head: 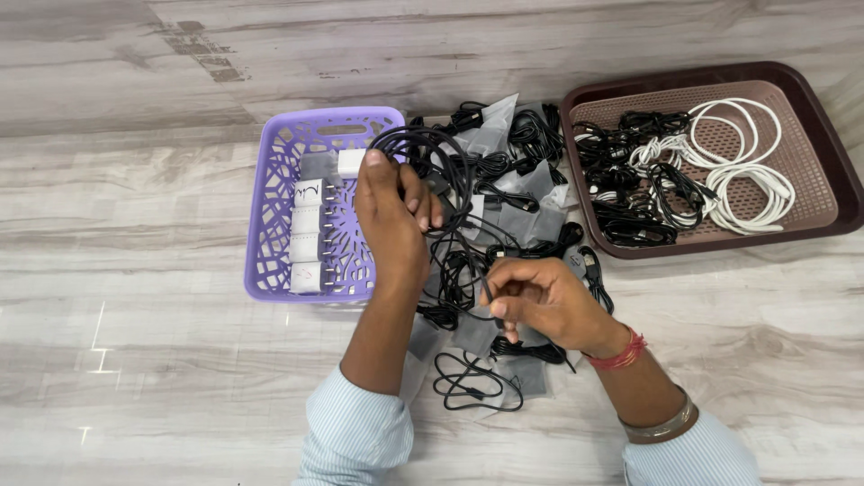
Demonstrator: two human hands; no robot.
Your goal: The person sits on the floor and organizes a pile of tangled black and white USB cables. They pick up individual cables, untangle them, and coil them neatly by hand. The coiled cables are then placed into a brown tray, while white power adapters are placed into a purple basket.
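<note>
Sleeves [355, 432] sit lowest in frame, pale striped cuffs. Left hand [393, 225] is closed around a loop of black cable [450, 193], held up above the bench [135, 360]. Right hand [540, 301] pinches the cable's free end between thumb and fingertips, just right of and below the left hand. Judgement: coiling goes best with even loops, light tension from the right hand, no kinks near the plug. Cable is thin, black, glossy, partly coiled, hanging over the cable pile [504, 180] beyond both hands. Left of the left hand, touching distance: purple basket [270, 207] with white chargers [308, 234]. Far right of the right hand: brown tray [810, 153] with black and white cables [747, 171].
</note>
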